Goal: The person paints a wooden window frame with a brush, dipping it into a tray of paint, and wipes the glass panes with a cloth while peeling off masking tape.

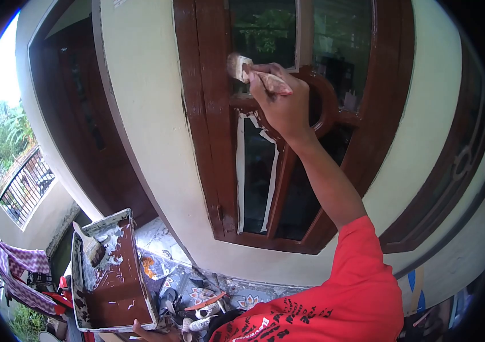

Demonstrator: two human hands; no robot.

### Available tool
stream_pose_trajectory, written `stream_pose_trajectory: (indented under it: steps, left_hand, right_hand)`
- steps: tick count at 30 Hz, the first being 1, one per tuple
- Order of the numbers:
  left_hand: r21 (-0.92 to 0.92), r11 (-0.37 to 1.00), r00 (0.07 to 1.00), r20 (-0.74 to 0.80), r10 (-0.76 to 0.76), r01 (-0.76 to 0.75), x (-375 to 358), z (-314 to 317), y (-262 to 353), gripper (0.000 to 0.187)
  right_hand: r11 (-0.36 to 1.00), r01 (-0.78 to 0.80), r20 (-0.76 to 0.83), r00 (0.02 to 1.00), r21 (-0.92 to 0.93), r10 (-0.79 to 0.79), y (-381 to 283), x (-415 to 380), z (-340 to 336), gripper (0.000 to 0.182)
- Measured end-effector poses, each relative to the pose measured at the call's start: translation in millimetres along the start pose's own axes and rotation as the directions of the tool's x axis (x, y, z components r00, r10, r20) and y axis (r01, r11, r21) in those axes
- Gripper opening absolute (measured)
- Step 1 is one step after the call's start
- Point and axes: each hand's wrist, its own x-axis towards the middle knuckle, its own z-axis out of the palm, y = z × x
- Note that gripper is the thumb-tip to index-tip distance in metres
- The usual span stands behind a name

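Observation:
My right hand (289, 111) is raised and closed around a paintbrush (241, 67). The brush handle is smeared with paint, and its bristles touch or lie very near the brown wooden window frame (211, 114) beside the upper left pane. Low in the view, my left hand (148, 333) grips the near edge of a paint tray (144, 279); only its thumb and part of the hand show. Brown paint (114, 299) covers much of the tray's bottom. A second, wider brush (91, 246) lies inside the tray's far left part.
Whitish strips (241, 176) edge the lower left pane. A brown door (82, 114) stands to the left, another window (447, 171) to the right. Shoes (205, 319) and clutter lie on the patterned floor below. A stroller (20, 273) with a zigzag-patterned cover is at lower left.

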Motion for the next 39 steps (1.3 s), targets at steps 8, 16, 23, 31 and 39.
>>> stream_pose_trajectory:
  steps: [8,16,23,31,39]
  left_hand:
    - [-0.071,0.996,0.997,-0.070,0.045,-0.050,-8.2,12.6,13.2,0.047]
    - [0.268,0.943,0.975,0.153,0.160,-0.197,18.6,-31.7,1.2,0.038]
    - [0.107,0.993,0.990,0.136,0.028,-0.043,36.0,-43.1,-4.1,0.037]
    - [0.091,0.991,0.978,0.191,0.080,-0.098,33.0,-24.8,-5.9,0.036]
    - [0.151,0.939,0.946,-0.046,0.320,-0.310,4.2,6.9,-4.1,0.046]
  right_hand:
    - [0.988,-0.136,0.123,0.982,-0.075,0.144,-26.1,-2.9,-6.1,0.014]
    - [0.985,-0.081,0.203,0.973,-0.151,0.111,-32.2,0.9,-8.7,0.016]
    - [0.984,-0.152,0.275,0.946,-0.093,0.172,-15.8,1.2,-11.0,0.016]
    - [0.984,-0.066,0.397,0.909,-0.167,0.128,-9.1,25.4,-3.6,0.017]
    - [0.971,-0.029,0.519,0.841,-0.236,0.151,9.0,49.6,10.1,0.021]
